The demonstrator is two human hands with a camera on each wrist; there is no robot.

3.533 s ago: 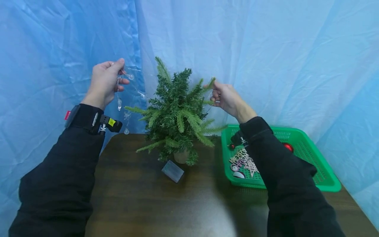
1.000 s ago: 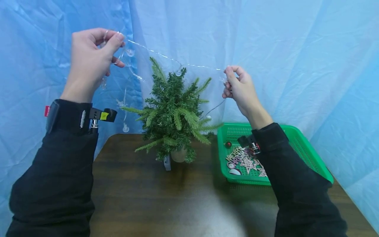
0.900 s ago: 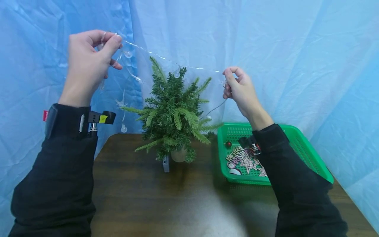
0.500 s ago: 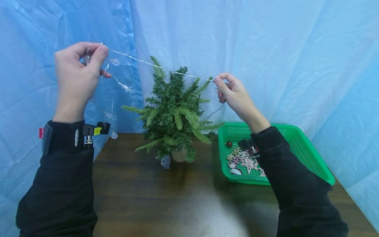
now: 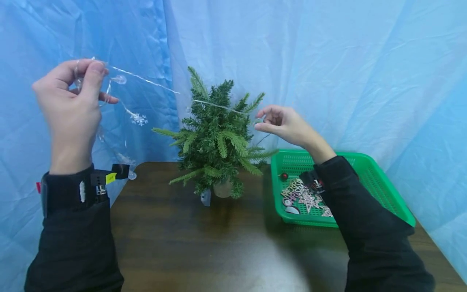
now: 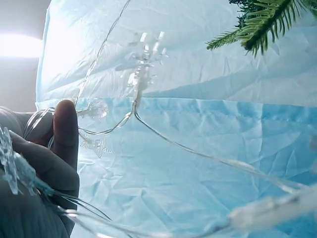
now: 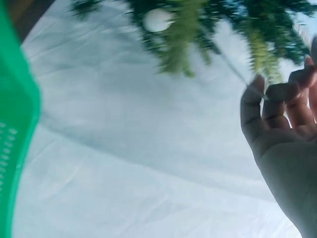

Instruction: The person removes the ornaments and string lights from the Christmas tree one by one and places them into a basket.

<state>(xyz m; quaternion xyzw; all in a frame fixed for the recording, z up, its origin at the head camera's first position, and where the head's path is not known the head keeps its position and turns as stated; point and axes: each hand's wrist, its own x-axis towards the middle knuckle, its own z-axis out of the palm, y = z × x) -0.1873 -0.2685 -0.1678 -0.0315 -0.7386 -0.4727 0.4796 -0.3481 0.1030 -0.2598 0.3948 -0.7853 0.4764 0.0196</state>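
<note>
A small artificial Christmas tree (image 5: 219,138) stands on the dark wooden table (image 5: 204,251). My left hand (image 5: 74,105), left of the tree, pinches a clear wire of string lights (image 5: 146,80) between thumb and forefinger. Loops with a round bulb and a snowflake light (image 5: 138,119) hang from it; the left wrist view shows wire (image 6: 39,121) looped over the fingers. The wire slopes across the tree's front to my right hand (image 5: 286,123), whose curled fingers lie around it by the right branches. In the right wrist view the wire reaches the thumb (image 7: 251,104) and fingers.
A green basket (image 5: 386,182) stands right of the tree under my right forearm. It holds a Merry Christmas sign (image 5: 293,187), glittery stars (image 5: 309,200) and a small red ball (image 5: 284,176). A clear box (image 5: 206,197) sits at the tree's base. Blue curtains (image 5: 346,73) hang behind.
My left hand has moved left and down since one second ago, drawing the string lights across the tree's front. My right hand has lowered toward the branches, its thumb and forefinger now farther apart.
</note>
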